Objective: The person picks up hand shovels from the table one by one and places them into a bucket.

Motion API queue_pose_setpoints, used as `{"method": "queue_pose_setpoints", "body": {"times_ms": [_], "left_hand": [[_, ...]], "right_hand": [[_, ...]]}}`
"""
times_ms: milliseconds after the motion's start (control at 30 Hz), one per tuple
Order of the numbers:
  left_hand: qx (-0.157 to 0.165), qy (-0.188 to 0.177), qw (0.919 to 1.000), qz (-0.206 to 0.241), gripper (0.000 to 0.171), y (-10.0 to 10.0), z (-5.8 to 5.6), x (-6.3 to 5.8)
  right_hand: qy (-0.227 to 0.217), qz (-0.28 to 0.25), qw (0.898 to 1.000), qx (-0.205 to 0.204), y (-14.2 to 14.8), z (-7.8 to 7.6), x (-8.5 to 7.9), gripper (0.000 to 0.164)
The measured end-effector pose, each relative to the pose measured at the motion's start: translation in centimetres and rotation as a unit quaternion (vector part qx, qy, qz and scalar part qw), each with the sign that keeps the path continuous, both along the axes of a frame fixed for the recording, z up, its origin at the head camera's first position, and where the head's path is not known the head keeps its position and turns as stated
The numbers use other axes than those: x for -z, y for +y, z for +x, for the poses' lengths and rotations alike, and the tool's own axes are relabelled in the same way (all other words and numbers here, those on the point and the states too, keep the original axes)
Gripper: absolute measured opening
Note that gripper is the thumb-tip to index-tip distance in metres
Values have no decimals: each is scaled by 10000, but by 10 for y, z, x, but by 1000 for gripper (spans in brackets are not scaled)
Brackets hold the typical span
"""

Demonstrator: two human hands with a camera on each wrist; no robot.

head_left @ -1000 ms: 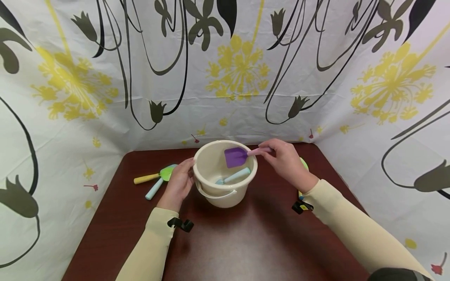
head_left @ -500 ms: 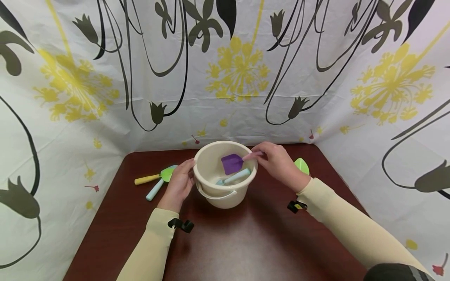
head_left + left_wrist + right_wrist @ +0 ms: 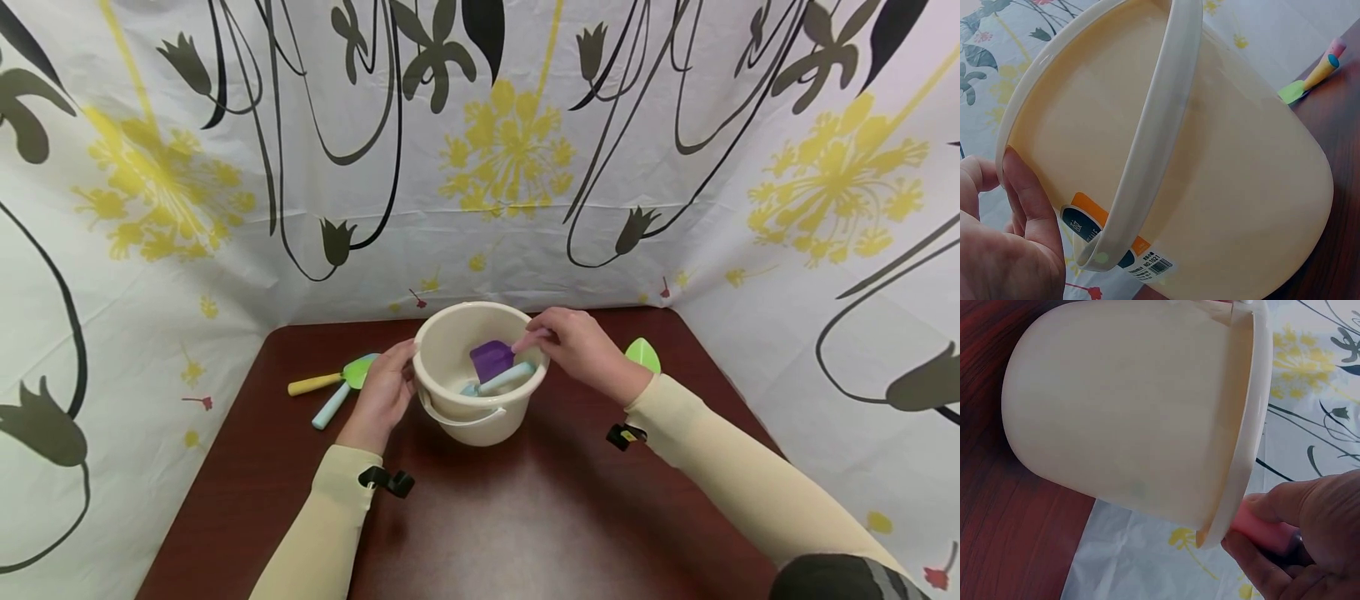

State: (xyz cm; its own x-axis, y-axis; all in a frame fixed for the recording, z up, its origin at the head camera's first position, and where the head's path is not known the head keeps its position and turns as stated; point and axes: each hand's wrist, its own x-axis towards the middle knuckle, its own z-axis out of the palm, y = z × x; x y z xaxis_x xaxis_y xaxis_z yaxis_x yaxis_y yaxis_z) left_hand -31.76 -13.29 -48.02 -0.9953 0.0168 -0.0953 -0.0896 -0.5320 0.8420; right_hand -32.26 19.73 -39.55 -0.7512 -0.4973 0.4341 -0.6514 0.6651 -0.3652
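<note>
A cream bucket stands on the table with its handle hanging down at the front. My left hand grips the bucket's left rim, fingers and thumb on either side of it. In my right hand is a toy shovel with a purple blade, pinched by its pink handle at the right rim. The blade is inside the bucket, tilted downward. Beside it lies a light-blue-handled toy tool, partly hidden by the bucket's front wall.
Left of the bucket, a green toy shovel with a yellow handle crosses a blue-handled one. To the right lies a green scoop, partly behind my right arm; the left wrist view shows its yellow handle. Patterned fabric surrounds the table.
My right hand has moved left and slightly down, bringing the purple shovel lower into the bucket. The green scoop on the right has come into fuller view. My left hand stays at the rim.
</note>
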Motion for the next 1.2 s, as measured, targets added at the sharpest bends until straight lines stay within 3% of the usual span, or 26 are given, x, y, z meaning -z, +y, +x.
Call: {"method": "queue_pose_setpoints", "body": {"times_ms": [367,733,1000,1200], "left_hand": [[-3,2,10000,-77,36,-1,3,-1],[8,6,10000,-7,30,0,2,-2],[-10,17,10000,-87,32,-1,2,-1],[-16,26,10000,-74,30,0,2,-1]], "right_hand": [[-158,359,9989,-252,-13,-6,0,20],[-374,522,9974,-317,-24,-9,2,20],[-1042,512,9925,-393,-32,-16,3,20],[-1259,617,9894,-390,-36,-20,5,18]]}}
